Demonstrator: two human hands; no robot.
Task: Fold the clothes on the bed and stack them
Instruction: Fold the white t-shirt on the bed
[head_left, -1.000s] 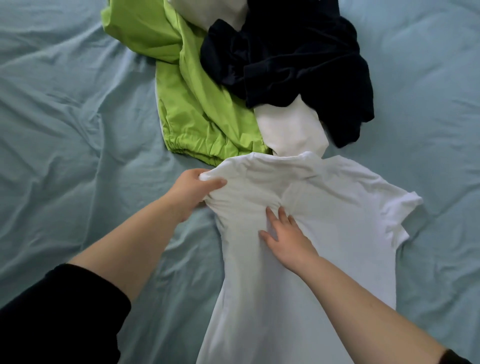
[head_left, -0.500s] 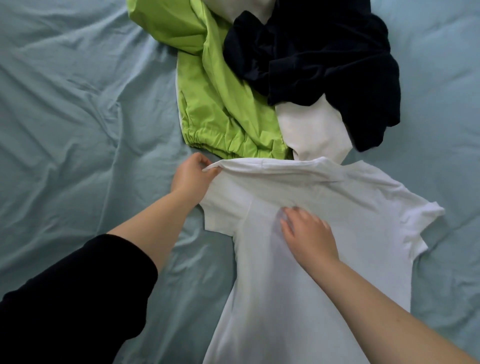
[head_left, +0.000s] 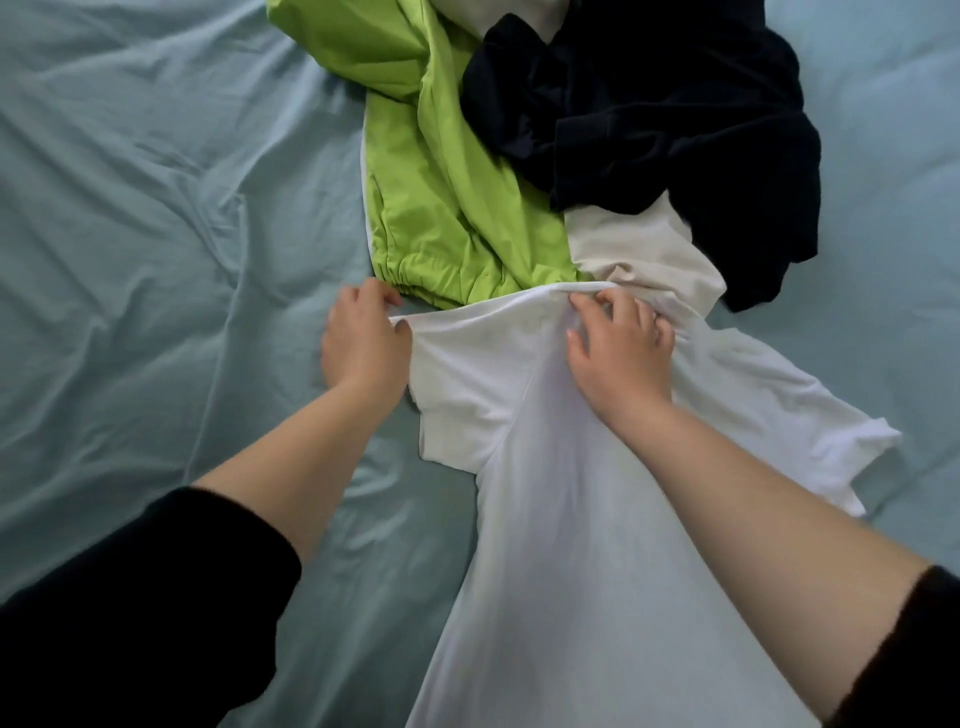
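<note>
A white T-shirt (head_left: 571, 545) lies spread on the bed, collar away from me, its body running down to the bottom edge. My left hand (head_left: 363, 348) pinches the left shoulder corner of the shirt. My right hand (head_left: 621, 353) grips the fabric at the collar, fingers curled into it. Beyond the collar sits a pile: a lime green garment (head_left: 441, 182), a dark navy garment (head_left: 675, 130) and a cream garment (head_left: 639, 249) partly under the others.
A wrinkled pale blue bed sheet (head_left: 156, 260) covers the whole surface. Open sheet lies to the left of the shirt and to the right of the pile. My black sleeves show at the bottom corners.
My right hand has moved from the middle of the shirt's back up to the collar and closed on it. My left hand keeps the left shoulder, now pulled out flatter.
</note>
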